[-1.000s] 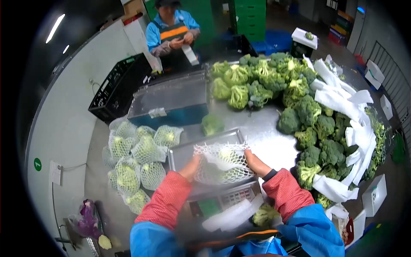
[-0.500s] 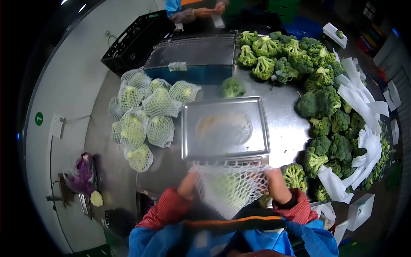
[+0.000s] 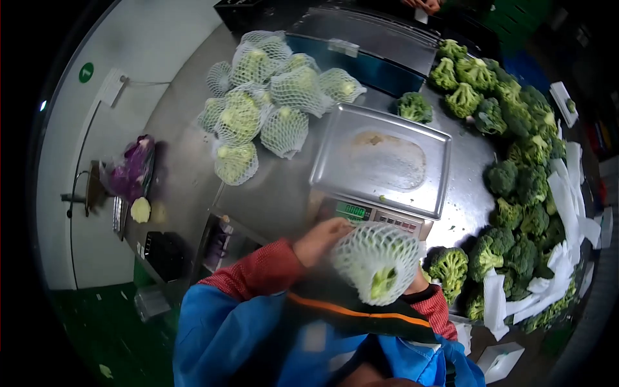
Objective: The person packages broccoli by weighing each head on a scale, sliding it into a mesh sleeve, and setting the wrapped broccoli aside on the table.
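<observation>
In front of my body is a head of broccoli in a white foam net (image 3: 377, 261), its cut stem showing toward me. My left hand (image 3: 322, 241) pinches the net's upper left edge. On the other side my right hand (image 3: 418, 282) grips the bundle, its fingers mostly hidden behind it. Just beyond are a weighing scale (image 3: 380, 216) with a lit green display and its steel tray (image 3: 332, 177), which bears only stains and small crumbs. A bare broccoli head (image 3: 414, 107) sits at the tray's far edge.
Several netted broccoli heads (image 3: 242, 116) are grouped at the left. A large pile of bare broccoli (image 3: 532, 161) with white paper strips (image 3: 567, 200) covers the right. A steel box (image 3: 361, 39) stands at the back, near another person's hand (image 3: 425, 5). Purple bagged produce (image 3: 137, 168) lies far left.
The net was stretched wide between both hands; now it is gathered round the broccoli, stem end toward me. My view has turned and shifted left, revealing the scale's display.
</observation>
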A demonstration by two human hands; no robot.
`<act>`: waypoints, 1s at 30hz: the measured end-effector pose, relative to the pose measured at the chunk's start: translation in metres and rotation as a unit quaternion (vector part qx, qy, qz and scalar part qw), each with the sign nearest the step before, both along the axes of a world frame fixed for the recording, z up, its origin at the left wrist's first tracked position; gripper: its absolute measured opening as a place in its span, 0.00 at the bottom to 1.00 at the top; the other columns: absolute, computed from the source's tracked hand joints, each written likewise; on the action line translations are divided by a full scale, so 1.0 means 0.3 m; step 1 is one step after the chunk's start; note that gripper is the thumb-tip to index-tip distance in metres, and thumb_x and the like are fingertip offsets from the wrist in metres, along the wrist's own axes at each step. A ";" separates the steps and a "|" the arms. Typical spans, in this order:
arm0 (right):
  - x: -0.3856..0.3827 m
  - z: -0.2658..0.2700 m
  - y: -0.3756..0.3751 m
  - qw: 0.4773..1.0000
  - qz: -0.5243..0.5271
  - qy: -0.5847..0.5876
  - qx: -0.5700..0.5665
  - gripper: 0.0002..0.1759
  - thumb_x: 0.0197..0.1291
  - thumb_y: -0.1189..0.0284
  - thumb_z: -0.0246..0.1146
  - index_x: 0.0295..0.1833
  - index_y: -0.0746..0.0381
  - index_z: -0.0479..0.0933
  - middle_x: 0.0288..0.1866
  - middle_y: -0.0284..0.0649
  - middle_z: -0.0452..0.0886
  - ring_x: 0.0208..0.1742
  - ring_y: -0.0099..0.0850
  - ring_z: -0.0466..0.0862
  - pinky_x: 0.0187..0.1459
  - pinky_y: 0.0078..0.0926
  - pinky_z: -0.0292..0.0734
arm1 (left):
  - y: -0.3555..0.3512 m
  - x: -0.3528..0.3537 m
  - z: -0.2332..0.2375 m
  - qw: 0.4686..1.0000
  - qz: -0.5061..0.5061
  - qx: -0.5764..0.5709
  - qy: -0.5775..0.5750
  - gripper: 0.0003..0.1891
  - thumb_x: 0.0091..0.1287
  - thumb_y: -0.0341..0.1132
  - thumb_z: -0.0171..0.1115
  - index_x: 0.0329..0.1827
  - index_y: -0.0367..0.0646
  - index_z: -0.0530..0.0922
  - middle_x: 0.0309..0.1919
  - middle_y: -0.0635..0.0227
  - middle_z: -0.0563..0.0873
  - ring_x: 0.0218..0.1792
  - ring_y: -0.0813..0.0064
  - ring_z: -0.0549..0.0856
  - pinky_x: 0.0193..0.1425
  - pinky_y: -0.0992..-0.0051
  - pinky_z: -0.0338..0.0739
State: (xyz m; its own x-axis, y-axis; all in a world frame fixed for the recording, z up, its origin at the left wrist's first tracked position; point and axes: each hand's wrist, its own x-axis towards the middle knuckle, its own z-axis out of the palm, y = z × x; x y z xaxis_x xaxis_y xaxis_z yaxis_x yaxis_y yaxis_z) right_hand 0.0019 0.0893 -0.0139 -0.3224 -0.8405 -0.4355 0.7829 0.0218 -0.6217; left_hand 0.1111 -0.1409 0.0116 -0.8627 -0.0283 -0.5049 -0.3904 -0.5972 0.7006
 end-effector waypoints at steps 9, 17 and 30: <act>-0.118 0.157 -0.319 0.994 0.039 0.097 0.018 0.36 0.73 0.44 0.38 0.72 0.61 0.61 0.58 0.42 0.79 0.49 0.32 0.83 0.47 0.31 0.82 | -0.247 -0.069 -0.062 0.960 0.056 -0.167 0.218 0.31 0.71 0.42 0.56 0.74 0.42 0.58 0.70 0.59 0.67 0.69 0.67 0.68 0.71 0.66 0.66; -0.243 0.220 -0.370 0.952 0.110 0.287 0.021 0.19 0.73 0.56 0.50 0.49 0.61 0.75 0.27 0.31 0.77 0.25 0.19 0.75 0.28 0.18 0.70 | -0.749 -0.173 0.039 0.927 0.332 0.033 0.173 0.26 0.74 0.53 0.45 0.68 0.48 0.70 0.64 0.66 0.76 0.63 0.62 0.75 0.69 0.54 0.68; -0.416 -0.022 0.288 0.280 -0.034 0.738 0.613 0.20 0.50 0.56 0.70 0.41 0.59 0.76 0.27 0.37 0.76 0.25 0.35 0.81 0.26 0.29 0.75 | -1.046 -0.161 -0.155 0.908 0.383 -0.172 0.014 0.37 0.72 0.36 0.55 0.76 0.59 0.41 0.54 0.55 0.72 0.55 0.50 0.81 0.55 0.58 0.84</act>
